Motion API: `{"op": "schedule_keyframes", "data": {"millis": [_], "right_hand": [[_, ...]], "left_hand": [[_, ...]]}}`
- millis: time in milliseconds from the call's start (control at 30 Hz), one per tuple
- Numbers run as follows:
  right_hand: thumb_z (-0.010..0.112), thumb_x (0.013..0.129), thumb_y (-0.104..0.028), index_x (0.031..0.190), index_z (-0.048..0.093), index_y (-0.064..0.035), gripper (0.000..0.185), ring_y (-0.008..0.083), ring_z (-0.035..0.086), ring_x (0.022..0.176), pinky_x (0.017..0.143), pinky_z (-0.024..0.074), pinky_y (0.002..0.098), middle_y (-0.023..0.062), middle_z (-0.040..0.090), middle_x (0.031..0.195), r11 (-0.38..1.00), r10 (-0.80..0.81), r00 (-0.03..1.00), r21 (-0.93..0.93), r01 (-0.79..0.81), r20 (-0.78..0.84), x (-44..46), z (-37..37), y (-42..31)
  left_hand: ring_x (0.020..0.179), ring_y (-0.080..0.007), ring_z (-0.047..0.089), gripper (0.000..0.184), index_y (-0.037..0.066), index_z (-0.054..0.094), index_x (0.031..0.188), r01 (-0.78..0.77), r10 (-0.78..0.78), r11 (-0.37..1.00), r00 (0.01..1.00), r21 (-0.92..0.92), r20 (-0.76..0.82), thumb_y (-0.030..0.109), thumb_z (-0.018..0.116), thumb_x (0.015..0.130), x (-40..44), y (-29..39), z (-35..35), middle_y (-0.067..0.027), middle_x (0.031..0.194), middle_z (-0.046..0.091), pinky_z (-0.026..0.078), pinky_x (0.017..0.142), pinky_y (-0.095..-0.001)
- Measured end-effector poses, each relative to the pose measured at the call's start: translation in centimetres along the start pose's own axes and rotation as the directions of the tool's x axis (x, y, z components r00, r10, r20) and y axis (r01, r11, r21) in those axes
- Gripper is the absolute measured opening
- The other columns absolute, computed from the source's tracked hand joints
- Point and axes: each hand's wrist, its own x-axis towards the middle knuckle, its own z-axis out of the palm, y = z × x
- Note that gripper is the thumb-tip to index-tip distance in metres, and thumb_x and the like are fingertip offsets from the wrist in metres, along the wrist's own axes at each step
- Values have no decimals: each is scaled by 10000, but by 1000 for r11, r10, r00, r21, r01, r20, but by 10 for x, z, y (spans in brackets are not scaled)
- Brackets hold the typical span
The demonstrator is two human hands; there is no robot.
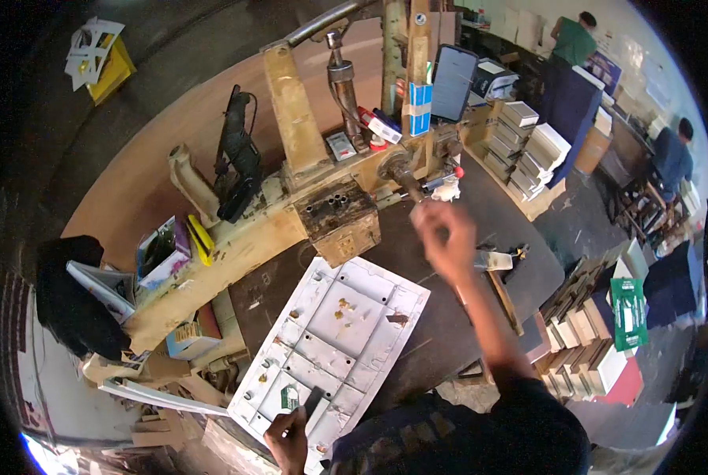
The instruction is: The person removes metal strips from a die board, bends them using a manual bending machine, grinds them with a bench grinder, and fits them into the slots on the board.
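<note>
My right hand (446, 240), blurred by motion, is closed with its fingertips at the end of a metal handle (402, 176) that juts out of the machine. Left of it is a dark, worn block (336, 210) with small holes in its top. My left hand (287, 440) is closed, in a pinch, over the lower end of a white compartmented tray (407, 302). What it pinches is hidden; a dark strip (314, 400) lies right at its fingers. Small brass-coloured pieces (343, 309) sit in the tray, and a green-and-white label (290, 397) shows near my left fingers.
Behind the block stands the machine frame (294, 111) with a phone (453, 81) propped up beside it. A yellow object (200, 240) lies on the left beam. Stacked boxes (528, 150) and rows of boards (583, 336) are at the right. Two people (574, 41) are farther back.
</note>
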Motion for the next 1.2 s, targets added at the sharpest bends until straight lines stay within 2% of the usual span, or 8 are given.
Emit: {"op": "schedule_keyframes", "data": {"millis": [67,233,633,800,900,967,1033,1200], "right_hand": [[615,950,-226,1027,540,-65,193,369,468,1235,1007,350,500,184,556,1305,860,-340,938,-426,282,-64,70,-13,39],[494,1018,-323,1073,519,-103,228,358,253,1417,1057,200,589,119,353,1557,625,-449,892,-699,347,41,158,-10,91],[446,1032,-385,1083,555,-81,327,353,311,1390,1066,212,613,120,394,1528,584,-446,890,-723,368,93,181,-12,121],[607,924,-250,1097,646,-93,237,332,509,1217,1048,293,582,121,629,1214,466,-476,871,-804,368,123,179,-17,94],[596,990,-226,1090,690,10,273,267,631,1012,907,480,396,140,700,1045,899,-430,865,-218,381,-260,90,29,-51],[594,996,-193,1063,666,-5,213,188,632,926,836,482,301,93,699,1049,965,-126,979,250,84,157,3,60,-124],[579,999,-227,1099,666,8,270,153,625,957,877,474,299,119,695,1038,823,-176,733,506,-257,657,-78,84,-168],[578,998,-304,1135,663,40,380,143,596,998,895,456,305,135,682,1050,651,-484,-106,276,-707,869,-196,83,-310]], "left_hand": [[604,-110,516,105,-16,752,885,27,-26,1000,996,5,-88,87,732,871,-10,-13,1,-80,626,611,407,580,-301],[552,-137,474,242,-25,744,865,55,-41,994,988,95,-149,208,703,919,-22,-13,-7,-102,590,566,375,544,-338],[541,-116,400,328,-36,750,886,122,-88,979,975,166,-203,276,670,951,-61,-27,-43,-82,581,584,273,488,-319],[566,-75,503,137,-15,755,924,313,-264,950,817,10,-512,117,745,887,-111,-77,-57,-33,603,553,392,531,-264],[741,-83,583,198,-30,742,1040,314,-490,870,642,-381,-590,122,717,915,-99,28,-79,-31,812,672,470,672,-239],[775,-106,592,197,-30,744,1047,283,-380,925,697,-253,-608,71,733,877,-99,52,-96,-85,900,710,487,723,-250],[687,-60,519,180,0,762,1029,262,-387,921,682,-287,-620,25,738,853,-104,78,-110,-38,752,650,420,600,-232],[627,-78,517,179,39,776,1017,259,-356,934,606,-247,-712,42,753,839,-172,67,-136,-41,692,623,389,547,-248]]}}
